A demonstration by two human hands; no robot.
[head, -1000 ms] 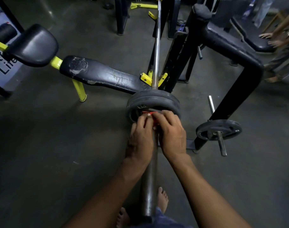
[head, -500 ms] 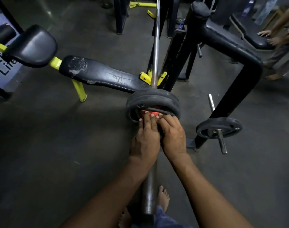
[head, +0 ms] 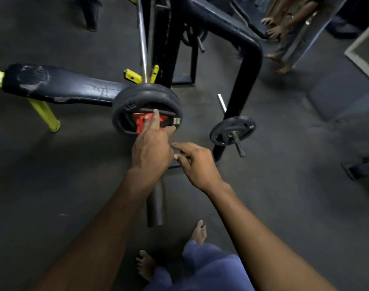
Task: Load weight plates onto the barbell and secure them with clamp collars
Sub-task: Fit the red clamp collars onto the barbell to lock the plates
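Left hand (head: pixel 151 148) fingers straight touching red clamp collar (head: pixel 140 123), right hand (head: pixel 197 162) loosely spread, holding nothing

Left hand (head: pixel 151 147) touches red collar (head: pixel 140 123); right hand (head: pixel 197 162) free.

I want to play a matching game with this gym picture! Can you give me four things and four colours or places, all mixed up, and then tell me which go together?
Things:
1. clamp collar
2. bench legs
3. small plate
4. left hand

Colours or places:
A. yellow
B. on a storage peg of the black rack
C. fingers reaching to the collar
D. red, against the weight plates on the barbell

Pairs: 1-D, 2-A, 3-B, 4-C
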